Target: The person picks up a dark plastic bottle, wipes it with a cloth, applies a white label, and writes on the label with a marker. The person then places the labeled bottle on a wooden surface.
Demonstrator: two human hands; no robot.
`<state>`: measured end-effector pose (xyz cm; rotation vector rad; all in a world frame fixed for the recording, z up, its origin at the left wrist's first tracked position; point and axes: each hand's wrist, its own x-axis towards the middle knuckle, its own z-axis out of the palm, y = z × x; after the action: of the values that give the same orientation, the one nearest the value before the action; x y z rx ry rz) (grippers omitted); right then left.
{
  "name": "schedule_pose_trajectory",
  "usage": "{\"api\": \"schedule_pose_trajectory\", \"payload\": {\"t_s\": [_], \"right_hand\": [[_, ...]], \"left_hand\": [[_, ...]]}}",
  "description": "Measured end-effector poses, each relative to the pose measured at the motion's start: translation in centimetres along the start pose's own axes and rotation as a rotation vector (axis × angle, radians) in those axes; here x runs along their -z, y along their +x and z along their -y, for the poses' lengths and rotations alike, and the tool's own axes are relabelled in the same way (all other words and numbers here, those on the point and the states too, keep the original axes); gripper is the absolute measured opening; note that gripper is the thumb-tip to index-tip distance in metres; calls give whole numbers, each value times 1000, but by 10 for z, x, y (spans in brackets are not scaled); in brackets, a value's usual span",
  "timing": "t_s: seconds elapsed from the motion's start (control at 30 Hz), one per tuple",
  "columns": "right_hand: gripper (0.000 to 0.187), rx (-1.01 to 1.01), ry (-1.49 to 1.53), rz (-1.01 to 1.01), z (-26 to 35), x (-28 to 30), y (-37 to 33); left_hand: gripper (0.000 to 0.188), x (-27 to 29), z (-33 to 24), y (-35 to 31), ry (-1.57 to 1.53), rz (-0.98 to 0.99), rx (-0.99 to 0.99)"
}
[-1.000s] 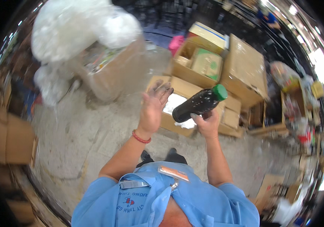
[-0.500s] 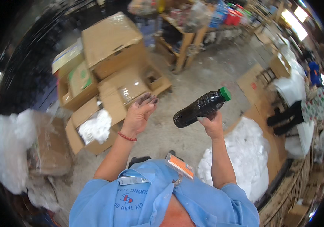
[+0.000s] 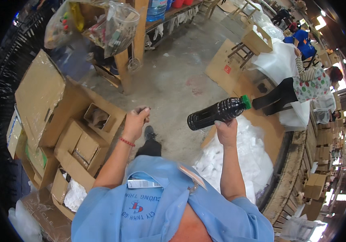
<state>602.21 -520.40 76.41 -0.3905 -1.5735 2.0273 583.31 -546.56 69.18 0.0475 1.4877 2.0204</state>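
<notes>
Single head-worn fisheye view, looking steeply down.

It sits close above the person's raised right hand (image 3: 226, 132) and left hand (image 3: 134, 122); the concrete floor (image 3: 173, 80) stretches far ahead, its rim edges bent, perhaps misleadingly.
</notes>
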Motion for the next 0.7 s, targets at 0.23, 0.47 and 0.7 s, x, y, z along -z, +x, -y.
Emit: {"api": "schedule_pose_trajectory", "payload": {"t_s": [0.23,0.47,0.7], "right_hand": [[63,-2,173,-116,-5,15,142],[66,-3,-117,8,-15,15,274],[50,-132,-267,284,-28,-10,377]], "left_hand": [[39,-102,-75,137,417,64,-154],[26,-145,-120,214,723,142,-271],[26,-62,-122,234,327,-624,-428]]}}
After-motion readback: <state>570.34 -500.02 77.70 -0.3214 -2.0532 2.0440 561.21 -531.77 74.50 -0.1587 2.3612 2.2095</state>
